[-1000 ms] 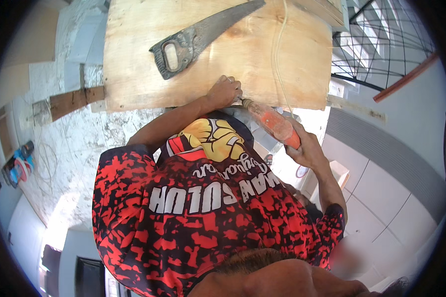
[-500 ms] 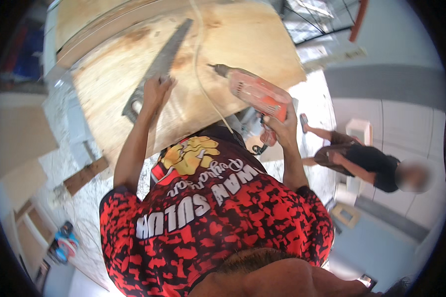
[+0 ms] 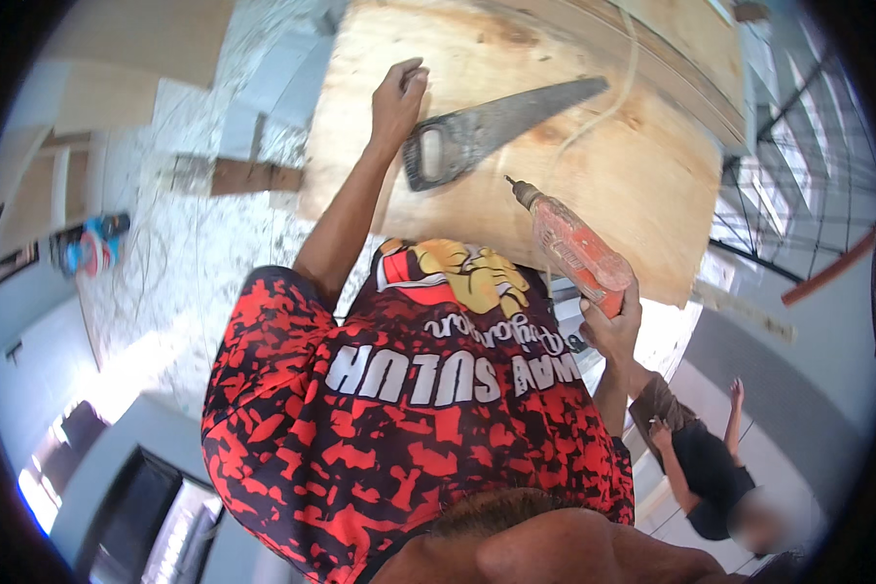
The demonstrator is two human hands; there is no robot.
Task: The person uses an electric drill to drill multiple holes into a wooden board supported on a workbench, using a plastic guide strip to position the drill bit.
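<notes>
A red power drill (image 3: 576, 248) with a dark chuck and a bit is in my right hand (image 3: 615, 326), the fingers wrapped round its grip. The bit points away to the far left, above the near part of a plywood sheet (image 3: 642, 219). Flat on the plywood lies a handsaw (image 3: 506, 125) with a black handle, its blade pointing to the far right. My left hand (image 3: 397, 102) is just beyond the saw's handle, apart from it, over the sheet's left part. Its fingers are curled, and whether anything is inside them is hidden.
A pale cord (image 3: 608, 109) crosses the plywood beyond the drill. Stacked wooden boards (image 3: 686, 73) rise at the far right. Another person (image 3: 699, 467) is at the lower right. A wood offcut (image 3: 253, 177) and a blue and red tool (image 3: 92, 248) are on the left.
The view has swung round, so the table sits farther right. My left hand has come off the saw to beside its handle. The drill stays in my right hand.
</notes>
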